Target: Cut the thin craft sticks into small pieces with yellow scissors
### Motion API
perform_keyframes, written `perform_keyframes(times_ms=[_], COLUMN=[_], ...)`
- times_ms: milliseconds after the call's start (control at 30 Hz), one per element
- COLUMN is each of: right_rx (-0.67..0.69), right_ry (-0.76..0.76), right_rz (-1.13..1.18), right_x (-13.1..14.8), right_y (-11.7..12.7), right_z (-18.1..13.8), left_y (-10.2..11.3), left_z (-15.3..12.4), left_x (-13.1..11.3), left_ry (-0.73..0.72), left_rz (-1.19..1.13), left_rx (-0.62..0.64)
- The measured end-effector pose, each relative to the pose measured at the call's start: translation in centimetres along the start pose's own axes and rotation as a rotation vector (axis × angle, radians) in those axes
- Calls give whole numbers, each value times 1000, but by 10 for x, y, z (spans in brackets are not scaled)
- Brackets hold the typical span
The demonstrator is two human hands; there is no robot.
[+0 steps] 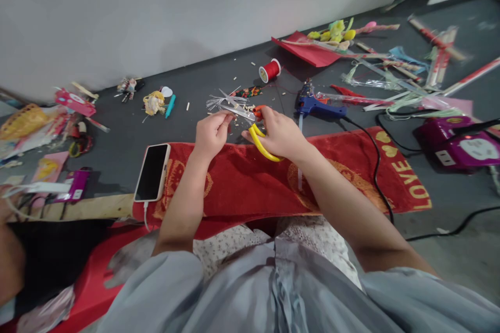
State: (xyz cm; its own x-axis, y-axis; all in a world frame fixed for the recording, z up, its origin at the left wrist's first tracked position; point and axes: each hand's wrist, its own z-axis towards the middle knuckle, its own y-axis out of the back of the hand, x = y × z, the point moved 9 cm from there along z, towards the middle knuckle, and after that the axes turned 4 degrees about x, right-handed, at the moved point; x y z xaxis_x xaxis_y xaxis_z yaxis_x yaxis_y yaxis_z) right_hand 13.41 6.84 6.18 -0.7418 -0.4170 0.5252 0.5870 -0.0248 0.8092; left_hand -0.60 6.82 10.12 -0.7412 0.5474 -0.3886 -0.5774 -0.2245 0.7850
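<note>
My right hand (283, 132) is closed around scissors (258, 143) with yellow and orange handles. Their metal blades point left, toward my left hand (211, 132). Thumb and fingertips of that hand are pinched together by the blade tips; what sits between them is too small to make out. Just behind the hands lies a spread bundle of thin silvery-white strands (219, 102), with small beige bits scattered on the grey table. A dark, colourful patterned piece (248, 92) rests behind the blades, and a red thread spool (270, 71) lies farther back.
A blue glue gun (322, 107) lies to the right, its cord running over the red towel (246, 187). A phone (153, 173) lies on the towel's left end. Wrapped sticks, red paper (308, 51) and a purple power block (457, 143) occupy the right. Another person's arm shows at far left.
</note>
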Motion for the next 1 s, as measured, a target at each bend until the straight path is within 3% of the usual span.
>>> perform_keyframes(times_ms=[367, 567, 667, 867, 1000], right_rx=[120, 207, 240, 215, 167], right_ry=[-76, -182, -233, -291, -322], right_rz=[-27, -59, -41, 64, 224], right_x=[-3, -6, -6, -8, -13], right_y=[-2, -7, -11, -11, -10], right_z=[1, 1, 0, 1, 0], left_y=[-5, -11, -11, 4, 16], left_z=[0, -1, -3, -10, -20], left_x=[5, 9, 7, -12, -36], left_ry=[17, 58, 87, -2, -187], left_rz=[-21, 122, 256, 340, 375], left_rx=[55, 66, 2, -202, -335])
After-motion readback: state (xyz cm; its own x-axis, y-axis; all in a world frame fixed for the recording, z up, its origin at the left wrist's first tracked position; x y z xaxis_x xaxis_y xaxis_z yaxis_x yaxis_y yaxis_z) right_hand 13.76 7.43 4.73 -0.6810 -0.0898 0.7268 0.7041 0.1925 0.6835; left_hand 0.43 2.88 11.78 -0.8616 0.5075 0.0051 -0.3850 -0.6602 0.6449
